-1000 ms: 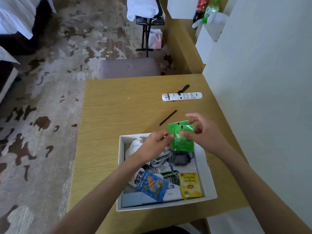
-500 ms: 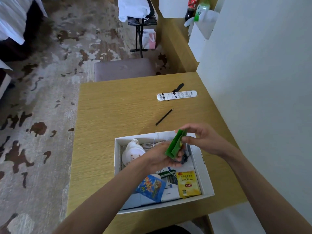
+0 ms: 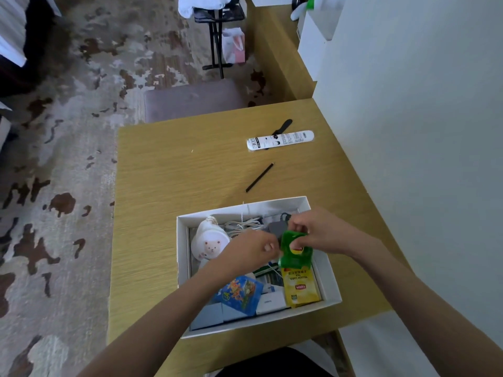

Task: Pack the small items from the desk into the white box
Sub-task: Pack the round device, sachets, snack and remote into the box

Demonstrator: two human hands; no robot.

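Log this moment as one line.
state: green packet over white box | left hand: holds packet | right hand: holds packet | desk: white tube, black stick unpacked

head view, looking steeply down, close over desk

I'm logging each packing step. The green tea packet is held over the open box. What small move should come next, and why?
Probably lower the green tea packet and let go. The left hand and right hand both pinch it over the white box, just beyond the yellow tea packet already lying inside, so it seems to need only setting down.
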